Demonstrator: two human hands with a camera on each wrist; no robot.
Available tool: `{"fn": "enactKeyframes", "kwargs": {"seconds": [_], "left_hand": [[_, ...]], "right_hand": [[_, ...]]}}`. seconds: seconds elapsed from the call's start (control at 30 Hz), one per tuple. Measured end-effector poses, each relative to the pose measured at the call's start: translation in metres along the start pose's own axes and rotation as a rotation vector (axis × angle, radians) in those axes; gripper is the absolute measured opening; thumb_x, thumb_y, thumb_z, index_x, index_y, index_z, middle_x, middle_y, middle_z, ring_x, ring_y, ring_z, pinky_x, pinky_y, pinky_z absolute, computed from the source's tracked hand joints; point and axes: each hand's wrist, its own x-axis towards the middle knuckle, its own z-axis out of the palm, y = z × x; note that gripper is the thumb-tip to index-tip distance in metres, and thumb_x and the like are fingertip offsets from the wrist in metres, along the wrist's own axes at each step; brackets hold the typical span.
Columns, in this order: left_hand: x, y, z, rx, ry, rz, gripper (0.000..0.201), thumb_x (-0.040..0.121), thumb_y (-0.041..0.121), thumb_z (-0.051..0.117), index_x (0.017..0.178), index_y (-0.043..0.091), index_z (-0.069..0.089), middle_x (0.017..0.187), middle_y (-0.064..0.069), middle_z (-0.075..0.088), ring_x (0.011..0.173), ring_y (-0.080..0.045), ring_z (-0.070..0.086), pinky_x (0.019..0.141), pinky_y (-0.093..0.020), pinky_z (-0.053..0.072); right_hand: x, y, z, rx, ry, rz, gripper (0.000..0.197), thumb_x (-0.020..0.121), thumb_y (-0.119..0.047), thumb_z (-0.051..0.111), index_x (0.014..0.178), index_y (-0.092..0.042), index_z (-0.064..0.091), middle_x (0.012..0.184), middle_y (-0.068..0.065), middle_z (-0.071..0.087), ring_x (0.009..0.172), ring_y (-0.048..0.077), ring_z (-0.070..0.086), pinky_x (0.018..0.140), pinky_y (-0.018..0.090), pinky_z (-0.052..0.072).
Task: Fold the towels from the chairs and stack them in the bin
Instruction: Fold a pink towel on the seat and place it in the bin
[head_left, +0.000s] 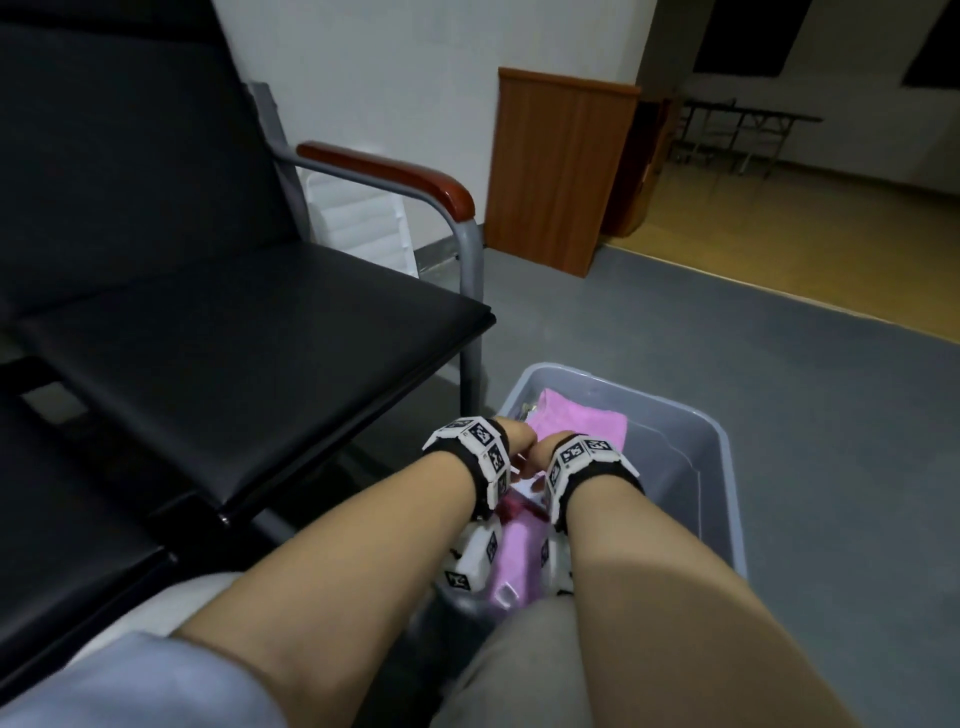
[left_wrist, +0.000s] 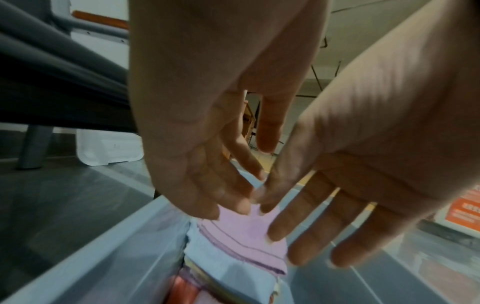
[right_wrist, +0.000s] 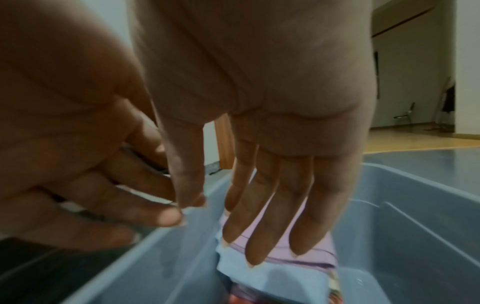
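Observation:
A grey-blue plastic bin (head_left: 722, 467) stands on the floor by my knees, right of the black chairs (head_left: 249, 332). Inside it lies a stack of folded towels with a pink towel (head_left: 582, 423) on top. The wrist views show the pink towel (left_wrist: 249, 232) (right_wrist: 319, 254) over a light blue towel (left_wrist: 228, 273) (right_wrist: 272, 277) and more coloured layers below. My left hand (head_left: 519, 440) (left_wrist: 221, 185) and right hand (head_left: 553, 449) (right_wrist: 259, 226) sit side by side over the stack, fingers straight and pointing down, holding nothing. Whether the fingertips touch the pink towel is unclear.
The nearest chair has a red-brown wooden armrest (head_left: 395, 174) and a grey metal leg (head_left: 470, 322) close to the bin's far left corner. A white ribbed object (head_left: 358, 218) leans behind the chair. A wooden panel (head_left: 556, 171) stands against the wall. Grey floor (head_left: 753, 338) surrounds the bin.

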Motion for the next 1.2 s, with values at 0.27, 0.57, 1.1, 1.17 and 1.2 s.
{"fn": "enactKeyframes", "kwargs": {"seconds": [0.27, 0.57, 1.1, 1.17, 1.2], "left_hand": [[-0.039, -0.012, -0.065, -0.114, 0.23, 0.048, 0.022, 0.081, 0.007, 0.049, 0.059, 0.007, 0.054, 0.041, -0.007, 0.055, 0.052, -0.023, 0.055, 0.057, -0.025, 0.045], [-0.095, -0.032, -0.145, -0.222, 0.441, 0.069, 0.007, 0.078, 0.003, 0.049, 0.084, 0.005, 0.052, 0.057, -0.009, 0.053, 0.058, -0.023, 0.055, 0.058, -0.024, 0.042], [-0.204, -0.125, -0.308, -0.354, 0.862, -0.073, 0.007, 0.083, 0.007, 0.049, 0.082, 0.004, 0.055, 0.075, -0.01, 0.059, 0.056, -0.022, 0.055, 0.051, -0.023, 0.044], [-0.221, -0.147, -0.331, -0.372, 0.931, -0.103, 0.019, 0.089, 0.005, 0.046, 0.072, 0.003, 0.054, 0.07, -0.01, 0.056, 0.057, -0.022, 0.052, 0.051, -0.026, 0.042], [-0.229, -0.159, -0.343, -0.365, 0.957, -0.125, 0.025, 0.091, 0.006, 0.045, 0.069, 0.002, 0.055, 0.069, -0.011, 0.056, 0.058, -0.022, 0.051, 0.054, -0.027, 0.042]], "right_hand": [[-0.033, -0.064, -0.015, 0.105, 0.219, -0.092, 0.037, 0.096, -0.018, 0.053, 0.131, -0.007, 0.055, 0.133, 0.017, 0.054, 0.122, 0.03, 0.053, 0.1, 0.031, 0.045], [-0.04, -0.159, -0.036, 0.606, 0.213, -0.1, 0.03, 0.083, -0.018, 0.064, 0.11, -0.004, 0.062, 0.11, 0.012, 0.067, 0.096, 0.026, 0.064, 0.07, 0.027, 0.043], [-0.084, -0.362, -0.005, 0.684, 0.025, -0.577, 0.021, 0.078, -0.02, 0.068, 0.094, -0.007, 0.07, 0.09, 0.01, 0.071, 0.078, 0.024, 0.068, 0.059, 0.026, 0.049], [-0.098, -0.389, 0.005, 0.73, -0.09, -0.656, 0.017, 0.081, -0.016, 0.066, 0.092, -0.004, 0.07, 0.087, 0.011, 0.073, 0.067, 0.022, 0.066, 0.053, 0.023, 0.045], [-0.104, -0.4, 0.009, 0.751, -0.123, -0.682, 0.014, 0.083, -0.015, 0.063, 0.09, -0.004, 0.069, 0.088, 0.01, 0.074, 0.064, 0.02, 0.064, 0.05, 0.02, 0.043]]}}
